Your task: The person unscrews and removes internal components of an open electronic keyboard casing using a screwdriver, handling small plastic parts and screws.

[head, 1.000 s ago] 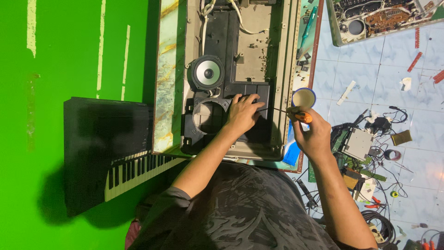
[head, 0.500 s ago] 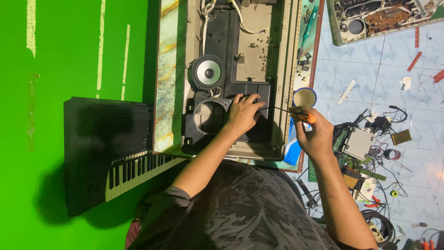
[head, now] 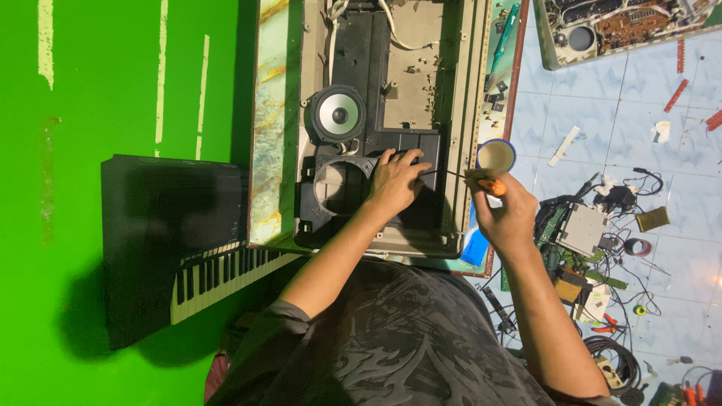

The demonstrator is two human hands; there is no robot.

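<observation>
An opened keyboard casing lies on a small table, its black inner panel exposed. My left hand rests flat on that black panel, fingers spread, beside an empty round speaker hole. A grey speaker cone sits just above the hole. My right hand is shut on a screwdriver with an orange handle; its thin shaft points left toward my left hand's fingers.
A small cup stands by the casing's right edge. A black keyboard leans at the left against a green wall. Cables, boards and small tools litter the tiled floor at the right. Another open circuit chassis lies top right.
My right hand with the screwdriver has shifted slightly; my left hand stays on the black panel. Otherwise nothing has visibly moved.
</observation>
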